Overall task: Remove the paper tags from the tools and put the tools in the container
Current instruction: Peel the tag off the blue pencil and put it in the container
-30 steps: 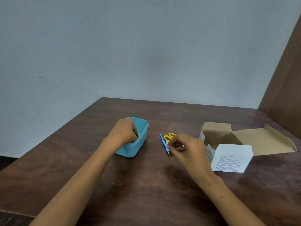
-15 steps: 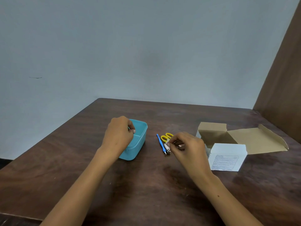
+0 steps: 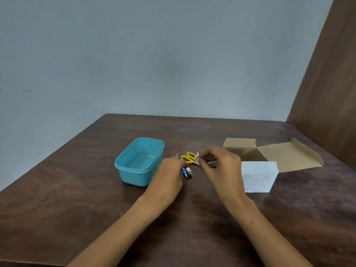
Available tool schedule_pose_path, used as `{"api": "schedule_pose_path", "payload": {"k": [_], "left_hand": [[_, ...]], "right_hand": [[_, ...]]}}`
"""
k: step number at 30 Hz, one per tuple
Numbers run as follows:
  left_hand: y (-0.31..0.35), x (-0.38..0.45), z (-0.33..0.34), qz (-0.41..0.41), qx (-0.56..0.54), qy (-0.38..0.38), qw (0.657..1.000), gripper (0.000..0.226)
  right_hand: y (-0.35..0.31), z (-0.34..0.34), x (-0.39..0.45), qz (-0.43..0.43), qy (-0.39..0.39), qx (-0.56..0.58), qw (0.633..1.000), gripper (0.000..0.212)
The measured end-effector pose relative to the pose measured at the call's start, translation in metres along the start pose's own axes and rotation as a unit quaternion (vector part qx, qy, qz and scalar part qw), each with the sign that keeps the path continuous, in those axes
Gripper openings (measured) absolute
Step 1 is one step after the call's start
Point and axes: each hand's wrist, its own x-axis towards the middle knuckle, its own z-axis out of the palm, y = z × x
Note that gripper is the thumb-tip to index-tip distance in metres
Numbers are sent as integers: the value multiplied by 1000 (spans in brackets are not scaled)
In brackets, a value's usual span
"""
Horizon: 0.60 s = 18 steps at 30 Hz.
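Between the teal container (image 3: 139,161) and the cardboard box (image 3: 250,153), yellow-handled scissors (image 3: 189,157) are held off the table, handles toward the left hand (image 3: 169,175), its grip hidden, paper tag (image 3: 197,158) pinched at the blade end by right hand (image 3: 221,166).

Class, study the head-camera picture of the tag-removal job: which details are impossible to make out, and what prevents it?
- Scissors blades: head view, hidden behind the right hand.
- Blue tool: its middle is covered by the left hand.
- Paper tag: too small to read.
- White box label: print too small.
- Container: near inner wall hidden by its own rim.
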Motion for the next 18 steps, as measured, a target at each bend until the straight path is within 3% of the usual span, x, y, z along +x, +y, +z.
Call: {"api": "schedule_pose_path", "payload": {"k": [3, 7, 11, 18], "left_hand": [[-2, 1, 5, -1, 41, -64, 997, 42], [-4, 1, 5, 13, 67, -94, 993, 43], [-4, -3, 3, 5, 49, -87, 995, 50], [2, -5, -7, 34, 17, -60, 997, 42]], "right_hand": [[0, 0, 0, 2, -3, -1, 1000, 15], [0, 1, 0, 3, -10, -4, 1000, 15], [1, 2, 0, 11, -12, -4, 1000, 15], [1, 1, 0, 18, -21, -7, 1000, 16]]}}
